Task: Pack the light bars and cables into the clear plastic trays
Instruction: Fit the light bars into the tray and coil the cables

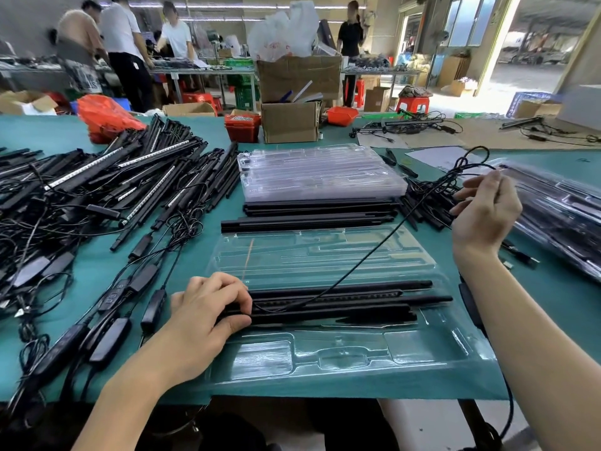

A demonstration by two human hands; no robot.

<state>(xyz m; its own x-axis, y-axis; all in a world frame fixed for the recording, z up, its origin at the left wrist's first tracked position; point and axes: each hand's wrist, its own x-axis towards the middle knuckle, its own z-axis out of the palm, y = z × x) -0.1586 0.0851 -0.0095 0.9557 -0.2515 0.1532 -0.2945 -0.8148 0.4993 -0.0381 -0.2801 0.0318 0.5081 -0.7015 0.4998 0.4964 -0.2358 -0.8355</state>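
Left hand [208,307]: fingers are curled over the near end of the bundled light bars [331,304], with the thumb pressed against their front edge; the bundle is gripped and held down in the tray
Right hand [484,211]: raised above the table, with the thumb and forefinger pinched on a thin black cable [367,258]; the other fingers are loosely bent
Cable: it is stretched in a slack line from the right hand's fingertips down to the bars just beside the left hand; a tangled loop is seen above the right hand
Open tray [341,356]: a clear plastic tray is laid on the green table [97,265] between the two hands; the bars are lain lengthwise across its middle; moulded pockets are seen on the side nearer the person than the left hand
Loose bars [309,218]: a flat row of black bars is set beyond the open tray, further out than both hands
Tray stack [318,172]: clear trays are piled just behind that row
Heap of bars and cables [97,190]: piled to the outer side of the left hand, with black controller boxes [110,336] trailed close by its wrist
Packed trays [559,213]: filled clear trays are stacked to the outer side of the right hand
Background: cardboard boxes [292,122] stand at the far table edge; people are seen standing at other tables beyond
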